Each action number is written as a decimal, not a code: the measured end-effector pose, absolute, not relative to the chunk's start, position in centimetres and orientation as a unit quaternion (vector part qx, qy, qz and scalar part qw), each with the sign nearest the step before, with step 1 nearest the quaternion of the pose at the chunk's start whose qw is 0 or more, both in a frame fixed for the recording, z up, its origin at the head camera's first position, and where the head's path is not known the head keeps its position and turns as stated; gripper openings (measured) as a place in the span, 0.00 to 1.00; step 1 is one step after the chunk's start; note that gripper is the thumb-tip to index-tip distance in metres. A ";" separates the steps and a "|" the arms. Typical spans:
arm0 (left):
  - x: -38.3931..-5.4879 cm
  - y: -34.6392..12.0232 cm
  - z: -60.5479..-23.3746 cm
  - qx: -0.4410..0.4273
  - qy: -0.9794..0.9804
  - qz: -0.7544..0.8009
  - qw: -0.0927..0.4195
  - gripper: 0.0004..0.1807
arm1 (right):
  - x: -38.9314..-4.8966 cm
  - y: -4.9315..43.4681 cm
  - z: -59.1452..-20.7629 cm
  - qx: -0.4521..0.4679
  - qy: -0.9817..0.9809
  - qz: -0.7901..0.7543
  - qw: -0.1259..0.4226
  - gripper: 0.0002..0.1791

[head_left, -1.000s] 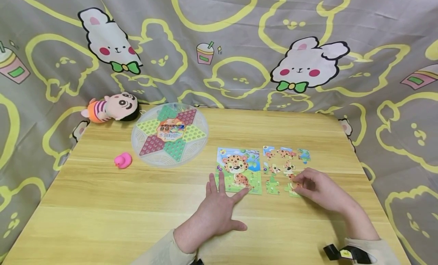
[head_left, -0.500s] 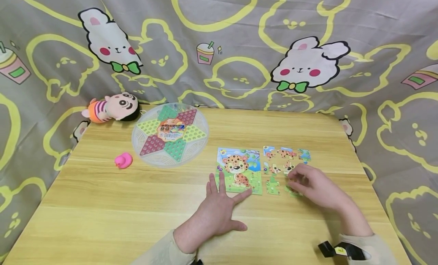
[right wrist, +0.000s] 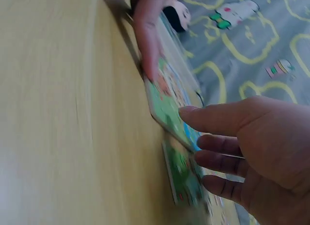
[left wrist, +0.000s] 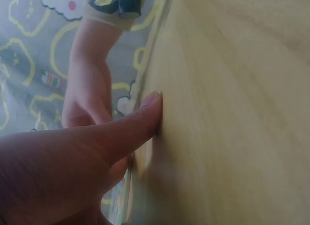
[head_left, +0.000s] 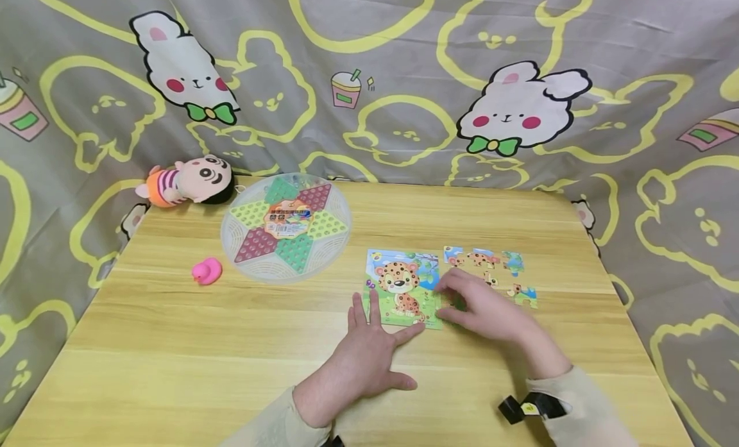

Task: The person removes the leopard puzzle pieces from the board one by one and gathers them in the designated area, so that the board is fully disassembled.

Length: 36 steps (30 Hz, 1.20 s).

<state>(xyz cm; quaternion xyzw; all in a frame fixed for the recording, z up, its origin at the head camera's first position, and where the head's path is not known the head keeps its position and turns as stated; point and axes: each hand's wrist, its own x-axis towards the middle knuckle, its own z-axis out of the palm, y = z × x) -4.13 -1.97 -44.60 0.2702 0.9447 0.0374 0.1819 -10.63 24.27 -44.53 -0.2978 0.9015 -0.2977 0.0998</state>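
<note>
A square leopard-cub picture board lies on the table, right of centre. My left hand is spread flat at its near edge, fingertips over the lower part of the picture. In the head view, my right hand reaches in from the right, thumb and fingertips right at the board's right edge. The right wrist view shows its thumb and fingers apart, close over a green jigsaw piece beside the board. Other jigsaw pieces lie spread to the right; my right hand hides those of the near row.
A round Chinese checkers board rests at the back left. A pink rubber duck sits to its left, and a plush doll lies in the far left corner. A patterned grey curtain borders the wooden table.
My right hand has moved left from the lower right jigsaw pieces to the board's right edge, uncovering a blue-and-orange piece at the far right. My left hand has stayed put.
</note>
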 end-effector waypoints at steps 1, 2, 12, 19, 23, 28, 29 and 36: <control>-4.1 -2.0 -44.6 0.270 0.945 0.039 0.182 0.54 | -10.8 23.8 -44.5 -0.299 0.902 -0.293 0.103 0.20; -4.1 -2.0 -44.6 0.269 0.945 0.040 0.182 0.54 | -10.9 23.3 -44.5 -0.300 0.903 -0.287 0.107 0.22; -4.1 -2.0 -44.6 0.270 0.946 0.032 0.179 0.55 | -11.5 21.5 -44.7 -0.295 0.908 -0.267 0.133 0.30; -4.1 -2.0 -44.7 0.266 0.946 0.033 0.184 0.55 | -11.4 21.2 -44.8 -0.262 0.904 -0.296 0.161 0.30; -4.1 -2.0 -44.8 0.266 0.946 0.020 0.185 0.55 | -11.3 21.2 -44.8 -0.259 0.902 -0.307 0.156 0.29; -4.1 -1.9 -44.8 0.267 0.946 0.019 0.184 0.55 | -11.1 21.4 -45.0 -0.272 0.900 -0.310 0.138 0.26; -4.0 -1.9 -44.8 0.267 0.946 0.022 0.184 0.55 | -11.0 21.5 -45.0 -0.274 0.900 -0.311 0.135 0.26; -4.0 -1.9 -44.8 0.264 0.946 0.027 0.186 0.54 | -10.6 21.9 -44.8 -0.276 0.893 -0.323 0.149 0.31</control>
